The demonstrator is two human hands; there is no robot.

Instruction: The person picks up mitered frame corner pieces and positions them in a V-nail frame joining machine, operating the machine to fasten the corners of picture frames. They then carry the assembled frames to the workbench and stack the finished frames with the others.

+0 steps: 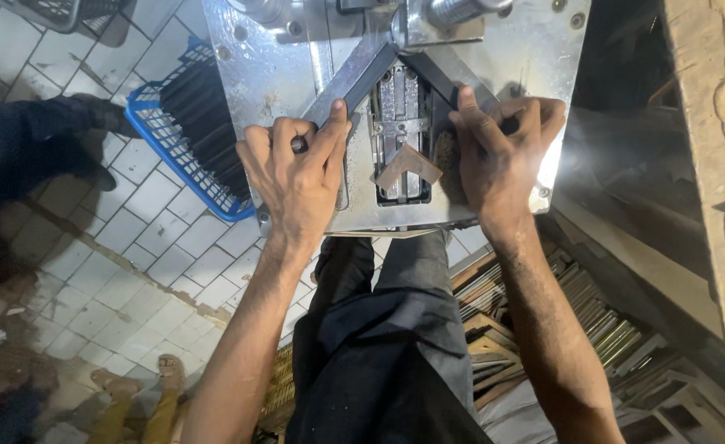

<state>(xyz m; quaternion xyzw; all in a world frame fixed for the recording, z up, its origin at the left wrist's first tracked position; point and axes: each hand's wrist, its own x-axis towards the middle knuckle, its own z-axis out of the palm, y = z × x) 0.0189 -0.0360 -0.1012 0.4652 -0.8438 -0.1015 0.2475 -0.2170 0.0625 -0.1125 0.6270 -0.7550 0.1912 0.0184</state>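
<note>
Head view: left hand [296, 177], right hand [498, 156] press dark strips [354, 78] flat.

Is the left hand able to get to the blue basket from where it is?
Probably yes. The left hand presses a dark strip on the metal table, and the blue basket sits just beside it with nothing between.

Two dark strips [362, 70] are lying on a silvery surface [535, 49]; a blue basket [152, 131] is sitting on a white-tiled floor [148, 247] at left.
</note>
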